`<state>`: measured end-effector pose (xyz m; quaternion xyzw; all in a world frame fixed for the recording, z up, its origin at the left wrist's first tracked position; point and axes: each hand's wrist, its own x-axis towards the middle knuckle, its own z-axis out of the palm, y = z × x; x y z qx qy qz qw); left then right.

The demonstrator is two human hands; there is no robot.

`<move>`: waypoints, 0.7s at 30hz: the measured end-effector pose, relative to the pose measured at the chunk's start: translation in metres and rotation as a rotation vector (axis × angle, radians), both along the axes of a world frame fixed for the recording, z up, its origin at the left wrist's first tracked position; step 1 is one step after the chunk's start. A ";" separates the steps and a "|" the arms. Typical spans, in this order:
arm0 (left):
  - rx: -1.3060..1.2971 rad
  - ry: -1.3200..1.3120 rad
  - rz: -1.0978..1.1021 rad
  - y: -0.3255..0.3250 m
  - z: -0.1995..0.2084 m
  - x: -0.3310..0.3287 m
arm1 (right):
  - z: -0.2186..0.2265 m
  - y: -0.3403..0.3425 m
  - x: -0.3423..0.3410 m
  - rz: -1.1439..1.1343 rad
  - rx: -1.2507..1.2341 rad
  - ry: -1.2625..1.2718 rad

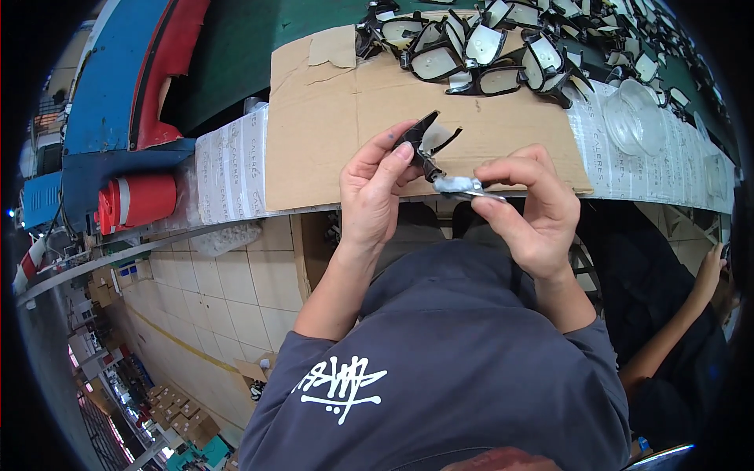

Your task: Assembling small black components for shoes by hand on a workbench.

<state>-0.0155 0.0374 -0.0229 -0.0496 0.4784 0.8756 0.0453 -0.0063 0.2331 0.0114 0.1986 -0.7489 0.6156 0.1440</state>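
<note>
L hand (375,182) pinches blk piece (418,135), near end toward R hand (543,208), which pinches wht wad (455,185) just beside, wad's axis L–R; contact unclear

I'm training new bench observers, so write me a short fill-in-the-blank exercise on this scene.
1. The curved black piece with a pale panel is in the person's ____ hand.
2. The fluffy wad at the right hand is coloured ____.
3. The flat brown sheet on the dark green table is made of ____.

Missing words: left; white; cardboard.
</note>
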 end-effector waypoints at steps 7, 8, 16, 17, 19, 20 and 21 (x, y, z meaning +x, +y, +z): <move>0.037 -0.043 -0.043 0.006 0.008 0.005 | -0.004 -0.002 -0.010 -0.115 0.049 0.051; 0.042 -0.048 -0.066 0.006 0.009 0.006 | -0.005 -0.003 -0.011 -0.101 0.088 0.064; 0.009 -0.078 -0.074 0.009 0.010 0.013 | -0.011 -0.008 -0.017 -0.168 0.196 0.187; -0.007 -0.081 -0.071 0.009 0.010 0.014 | -0.011 -0.007 -0.018 -0.190 0.202 0.203; -0.021 -0.088 -0.068 0.009 0.009 0.014 | -0.012 -0.005 -0.021 -0.212 0.210 0.217; -0.028 -0.081 -0.068 0.009 0.009 0.014 | -0.011 -0.004 -0.023 -0.225 0.209 0.211; -0.036 -0.074 -0.068 0.009 0.008 0.015 | -0.011 -0.003 -0.024 -0.238 0.207 0.205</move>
